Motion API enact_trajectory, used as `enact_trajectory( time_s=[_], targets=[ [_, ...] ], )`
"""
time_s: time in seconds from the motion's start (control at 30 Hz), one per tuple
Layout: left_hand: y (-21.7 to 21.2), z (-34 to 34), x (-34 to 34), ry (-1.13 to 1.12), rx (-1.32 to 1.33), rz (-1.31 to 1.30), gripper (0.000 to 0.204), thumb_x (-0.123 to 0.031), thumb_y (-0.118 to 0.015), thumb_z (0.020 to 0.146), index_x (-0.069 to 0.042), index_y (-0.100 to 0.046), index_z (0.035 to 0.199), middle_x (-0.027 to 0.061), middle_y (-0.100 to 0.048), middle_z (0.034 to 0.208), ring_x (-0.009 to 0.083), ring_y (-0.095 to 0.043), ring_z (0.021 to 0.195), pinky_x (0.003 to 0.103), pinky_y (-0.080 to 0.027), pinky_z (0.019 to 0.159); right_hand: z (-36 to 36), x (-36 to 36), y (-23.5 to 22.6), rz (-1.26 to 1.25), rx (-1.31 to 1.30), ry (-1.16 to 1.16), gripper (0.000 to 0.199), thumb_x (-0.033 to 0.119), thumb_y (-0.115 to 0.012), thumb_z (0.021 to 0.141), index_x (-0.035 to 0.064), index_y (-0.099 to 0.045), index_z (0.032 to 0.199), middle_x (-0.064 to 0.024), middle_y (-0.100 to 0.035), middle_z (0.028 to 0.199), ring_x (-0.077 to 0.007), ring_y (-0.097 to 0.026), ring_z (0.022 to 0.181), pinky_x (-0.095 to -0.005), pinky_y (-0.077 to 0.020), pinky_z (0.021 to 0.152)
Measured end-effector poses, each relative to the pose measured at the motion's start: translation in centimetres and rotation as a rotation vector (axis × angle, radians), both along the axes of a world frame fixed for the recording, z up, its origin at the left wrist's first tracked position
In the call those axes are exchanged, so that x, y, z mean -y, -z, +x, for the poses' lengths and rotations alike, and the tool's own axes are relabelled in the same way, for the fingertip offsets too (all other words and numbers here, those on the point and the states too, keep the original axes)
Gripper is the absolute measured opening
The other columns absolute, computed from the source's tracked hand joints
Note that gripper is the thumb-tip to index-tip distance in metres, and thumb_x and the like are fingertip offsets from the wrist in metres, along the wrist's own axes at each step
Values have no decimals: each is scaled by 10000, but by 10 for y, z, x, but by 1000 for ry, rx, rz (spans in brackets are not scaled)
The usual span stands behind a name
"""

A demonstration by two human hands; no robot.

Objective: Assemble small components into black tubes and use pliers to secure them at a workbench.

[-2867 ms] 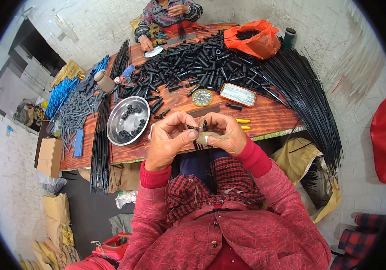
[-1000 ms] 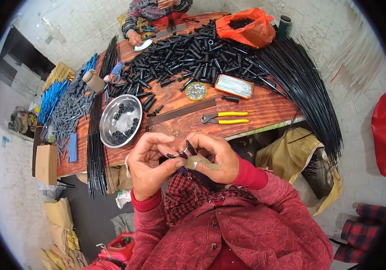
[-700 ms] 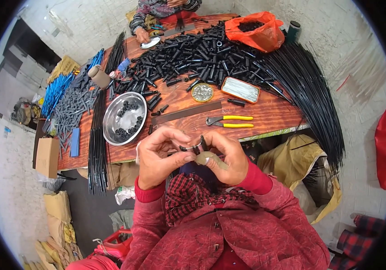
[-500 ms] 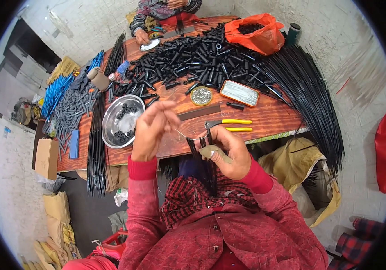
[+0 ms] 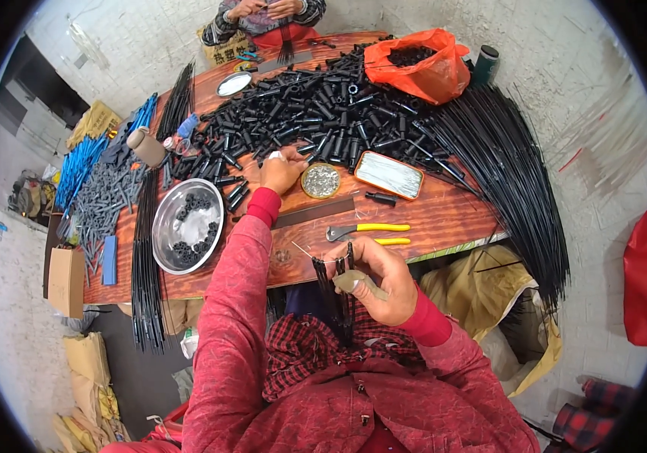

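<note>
My right hand [image 5: 388,283] is closed on a bunch of thin black rods [image 5: 346,309] that look like umbrella ribs and hang down towards my lap. Through their upper ends runs a thin wire [image 5: 302,248], its free end sticking out to the left. A tan pad [image 5: 349,281] covers part of that hand near the thumb. My left hand [image 5: 284,172] is stretched over the table with bent fingers at the near edge of a heap of black plastic tubes [image 5: 323,109]. Something white shows at its fingers; what they pinch, if anything, is hidden.
Near my hands are yellow-handled pliers [image 5: 369,229], a dark flat bar [image 5: 314,212], a round dish of small metal bits [image 5: 320,180], a tin of wire pins [image 5: 389,175] and a steel bowl [image 5: 156,226] of black rings. Black rods [image 5: 516,174] lie right. A co-worker's hands [image 5: 267,9] work opposite.
My left hand has left the wire end and moved forward to the tube heap. The right hand still holds the rods. The co-worker's hand has come away from the white dish.
</note>
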State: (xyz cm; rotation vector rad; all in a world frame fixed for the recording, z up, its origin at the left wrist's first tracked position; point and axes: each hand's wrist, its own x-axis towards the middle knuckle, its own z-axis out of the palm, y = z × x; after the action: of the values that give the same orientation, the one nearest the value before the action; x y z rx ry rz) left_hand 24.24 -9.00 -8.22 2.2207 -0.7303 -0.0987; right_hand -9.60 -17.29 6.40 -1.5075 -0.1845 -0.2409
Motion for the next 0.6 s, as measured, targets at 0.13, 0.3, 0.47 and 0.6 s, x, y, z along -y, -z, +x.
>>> enact_trajectory(
  time_s=[0.13, 0.3, 0.47, 0.6],
  targets=[
    [-8, -6, 3, 1, 95, 70, 239, -316, -728, 770, -107, -732, 886, 128, -717, 845, 301, -690, 808, 399, -524, 726, 2, 4, 3, 50, 7, 23, 434, 372, -620, 945, -34, -532, 1071, -62, -593, 1008, -101, -548, 865, -256, -474, 766],
    [-11, -3, -19, -162, 211, 238, 236, -247, -709, 816, -64, -710, 965, 111, -717, 815, 253, -687, 783, 364, -513, 711, 6, 9, 8, 43, -8, 2, 447, 398, -619, 940, -24, -521, 1045, -63, -593, 1006, -100, -544, 858, -255, -474, 759],
    [-13, -5, -32, -169, 238, 154, 196, -277, -710, 775, -119, -710, 891, 119, -716, 892, 318, -679, 824, 428, -518, 750, 5, 14, 10, 57, 4, 9, 455, 407, -615, 940, -22, -513, 1051, -65, -590, 1016, -99, -544, 867, -254, -474, 766],
    [-15, 5, -45, -233, 310, 150, 166, -239, -691, 777, -146, -704, 915, 120, -711, 888, 334, -675, 849, 441, -522, 760, 3, 13, 11, 50, 13, -7, 453, 408, -611, 942, -22, -515, 1048, -61, -588, 1013, -99, -546, 872, -252, -472, 771]
  ],
)
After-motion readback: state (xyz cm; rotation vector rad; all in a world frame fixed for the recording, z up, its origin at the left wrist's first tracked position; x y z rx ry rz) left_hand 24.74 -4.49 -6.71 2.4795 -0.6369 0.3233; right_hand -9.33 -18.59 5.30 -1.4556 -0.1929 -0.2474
